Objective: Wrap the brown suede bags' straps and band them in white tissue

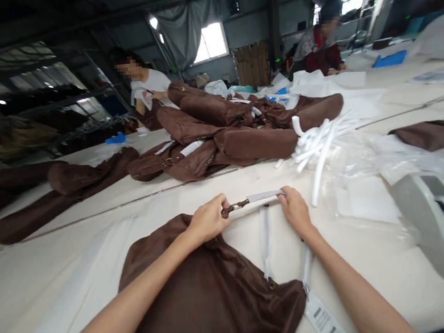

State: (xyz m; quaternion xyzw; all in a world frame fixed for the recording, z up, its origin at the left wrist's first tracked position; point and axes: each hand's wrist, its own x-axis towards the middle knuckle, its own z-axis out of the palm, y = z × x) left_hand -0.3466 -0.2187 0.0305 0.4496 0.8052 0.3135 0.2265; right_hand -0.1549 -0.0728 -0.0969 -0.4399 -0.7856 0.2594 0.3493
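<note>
A brown leather bag (202,298) lies on the pale table in front of me. My left hand (210,218) is closed on the brown end of its strap, above the bag's top edge. White wrapping covers the strap (265,196) between my hands, and my right hand (294,209) pinches it at the other end. Another wrapped strap piece (266,240) stands up from the bag below. A white tag (324,318) with printed labels hangs at the bag's right corner, beside my right forearm.
Several brown bags (259,142) are piled across the table, with white foam tubes (319,147) beside them. A grey machine (437,230) stands at the right near clear plastic. More bags (71,182) lie left. Two people (152,82) work behind the table.
</note>
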